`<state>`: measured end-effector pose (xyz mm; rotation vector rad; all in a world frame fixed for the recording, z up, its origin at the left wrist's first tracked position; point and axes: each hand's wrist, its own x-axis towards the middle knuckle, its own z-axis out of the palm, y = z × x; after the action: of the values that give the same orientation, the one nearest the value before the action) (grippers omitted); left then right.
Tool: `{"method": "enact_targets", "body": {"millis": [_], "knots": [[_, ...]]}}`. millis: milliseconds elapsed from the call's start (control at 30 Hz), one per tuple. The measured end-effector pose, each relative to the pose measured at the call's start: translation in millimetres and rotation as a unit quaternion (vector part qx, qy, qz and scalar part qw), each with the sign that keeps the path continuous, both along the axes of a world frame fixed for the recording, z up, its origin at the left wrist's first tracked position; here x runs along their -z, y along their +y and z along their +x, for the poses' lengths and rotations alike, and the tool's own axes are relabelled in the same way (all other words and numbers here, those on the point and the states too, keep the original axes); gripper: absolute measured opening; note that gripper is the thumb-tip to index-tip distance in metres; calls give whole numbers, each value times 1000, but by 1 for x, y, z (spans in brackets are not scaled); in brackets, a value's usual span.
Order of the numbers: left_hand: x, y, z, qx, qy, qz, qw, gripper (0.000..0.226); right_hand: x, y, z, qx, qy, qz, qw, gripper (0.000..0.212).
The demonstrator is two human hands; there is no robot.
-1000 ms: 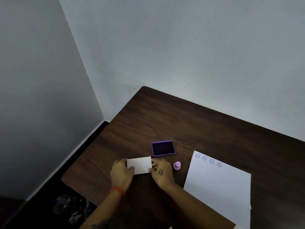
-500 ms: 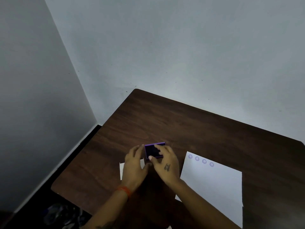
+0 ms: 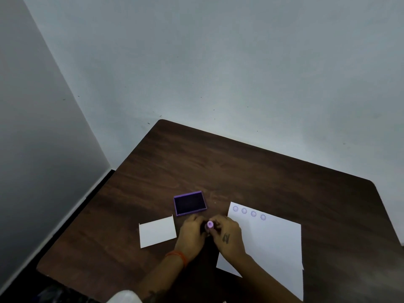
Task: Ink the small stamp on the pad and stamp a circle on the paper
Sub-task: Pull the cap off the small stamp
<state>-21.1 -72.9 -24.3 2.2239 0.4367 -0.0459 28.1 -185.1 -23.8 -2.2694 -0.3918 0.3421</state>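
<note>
Half a second ago both of my hands were up at the purple ink pad (image 3: 190, 203), covering most of it; now they have dropped back toward the lower centre of the frame and meet around the small stamp (image 3: 210, 224). The pad sits uncovered just above them, dark face up, with its white lid (image 3: 157, 232) lying flat on the table (image 3: 240, 167) to the left, well clear of the pad. My left hand (image 3: 192, 231) and right hand (image 3: 228, 235) both curl in on the stamp, whose lilac round top shows between the fingertips. I judge the right fingers are pinching it, but I cannot tell whether the left fingers truly grip it or only steady it. The stamp sits between the pad and the paper (image 3: 269, 248), just left of the sheet's near edge. The sheet already carries a row of four circles (image 3: 249, 213) along its upper edge. What this shift means, as I read it: the pad is open and ready, and the stamp is only now being taken up, so inking has not yet happened. The next move should be a short lift toward the upper left onto the pad, then across to the paper beside the last circle.
</note>
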Motion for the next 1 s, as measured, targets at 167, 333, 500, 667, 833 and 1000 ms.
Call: {"method": "enact_targets", "body": {"millis": [167,333,500,667,833,1000], "knots": [[0,1,2,-3,-21,-18,1000,20,-3,-4,6,-5,38,51,998,8],[-7,5,0,-28,-77,-95,992,27,-15,-9,12,47,168,163,971,11],[-13,4,0,-41,-95,-106,989,26,-26,-10,13,73,205,188,958,3],[-16,3,-1,-35,-103,-102,989,26,-32,-14,15,53,205,186,960,11],[-18,4,-1,-36,-109,-90,989,28,-34,-16,17,45,225,176,957,13],[-19,4,-3,-34,-107,-90,990,27,-38,-19,18,76,302,222,924,14]]}}
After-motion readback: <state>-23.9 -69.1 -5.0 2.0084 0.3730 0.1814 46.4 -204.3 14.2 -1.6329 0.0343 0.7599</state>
